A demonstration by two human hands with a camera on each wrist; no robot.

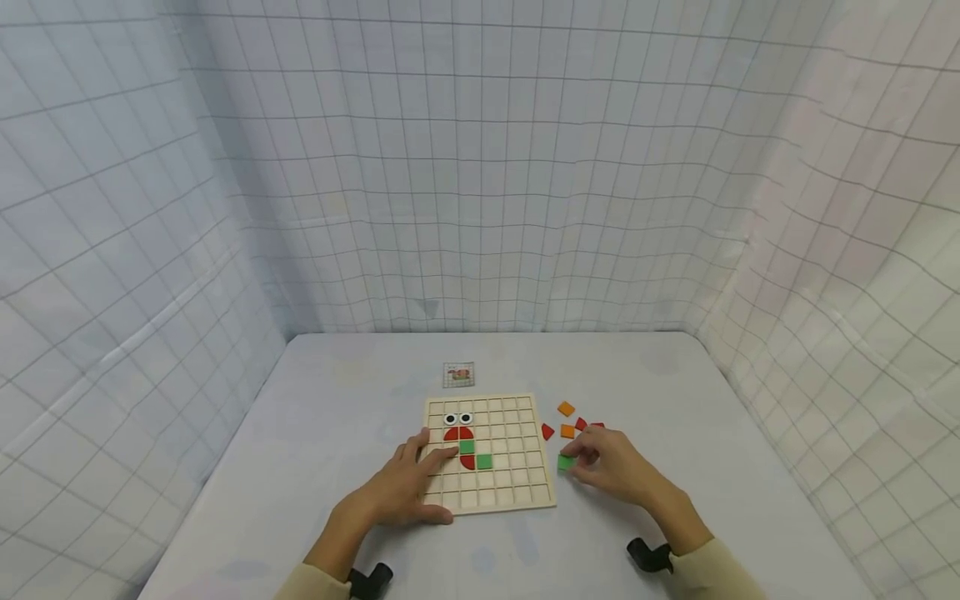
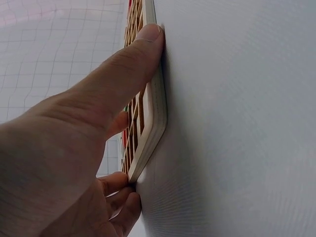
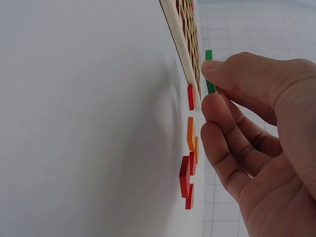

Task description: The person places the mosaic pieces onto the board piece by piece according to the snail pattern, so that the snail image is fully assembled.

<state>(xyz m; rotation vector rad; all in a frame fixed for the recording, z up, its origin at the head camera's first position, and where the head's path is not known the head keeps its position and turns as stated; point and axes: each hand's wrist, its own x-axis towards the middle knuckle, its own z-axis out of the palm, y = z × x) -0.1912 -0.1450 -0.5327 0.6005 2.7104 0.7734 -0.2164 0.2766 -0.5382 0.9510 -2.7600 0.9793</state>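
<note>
In the head view a wooden grid board [image 1: 510, 458] lies on the table. My left hand [image 1: 401, 492] rests spread over its near left corner. The thumb lies along the front edge, the index finger reaches in to a green square tile [image 1: 467, 447], and the other fingers touch the left side. Several pieces sit on the board: two eye discs [image 1: 466, 418], red rounded pieces [image 1: 459, 433] and another green square [image 1: 484, 461]. Just off the board's right edge, my right hand [image 1: 615, 467] pinches a green square tile [image 3: 209, 57] between thumb and index finger, above the tabletop.
Loose orange squares [image 1: 566, 408] and red pieces [image 1: 547, 431] lie right of the board, beyond the right hand. A small picture card [image 1: 458, 375] lies behind the board. White grid-patterned curtains [image 1: 480, 183] enclose the table at the back and sides.
</note>
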